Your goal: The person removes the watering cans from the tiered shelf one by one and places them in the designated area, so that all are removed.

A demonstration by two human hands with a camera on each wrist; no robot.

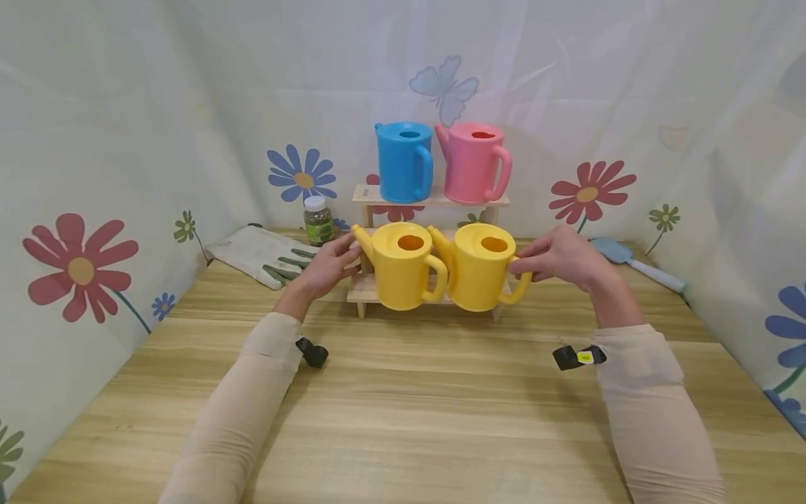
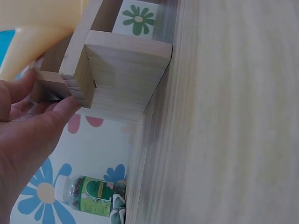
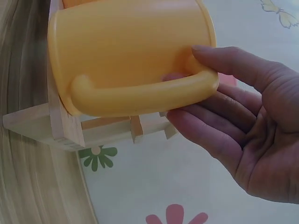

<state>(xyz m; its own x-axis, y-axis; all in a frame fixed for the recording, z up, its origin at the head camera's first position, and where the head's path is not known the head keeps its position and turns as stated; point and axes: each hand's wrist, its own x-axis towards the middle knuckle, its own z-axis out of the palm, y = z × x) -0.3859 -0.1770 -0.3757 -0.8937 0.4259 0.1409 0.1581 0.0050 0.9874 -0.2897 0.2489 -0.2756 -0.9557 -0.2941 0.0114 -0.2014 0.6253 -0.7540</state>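
Observation:
Two yellow watering cans (image 1: 403,276) stand side by side on the lower step of a small wooden rack (image 1: 362,288), spouts to the left. My right hand (image 1: 563,260) holds the handle of the right yellow watering can (image 1: 474,280); the right wrist view shows fingers on both sides of the handle (image 3: 149,97). At the rack's left end, my left hand (image 1: 329,269) grips a wooden board end (image 2: 51,84) between thumb and fingers, close by the left can's spout. A blue watering can (image 1: 397,168) and a pink watering can (image 1: 469,168) sit on the upper step.
Left of the rack stands a lidded jar (image 1: 317,222) with a green label, beside white and green gloves (image 1: 258,253). A light blue hand trowel (image 1: 639,262) lies at the right by the flowered curtain (image 1: 711,105). Everything rests on a wood-grain table (image 1: 441,413).

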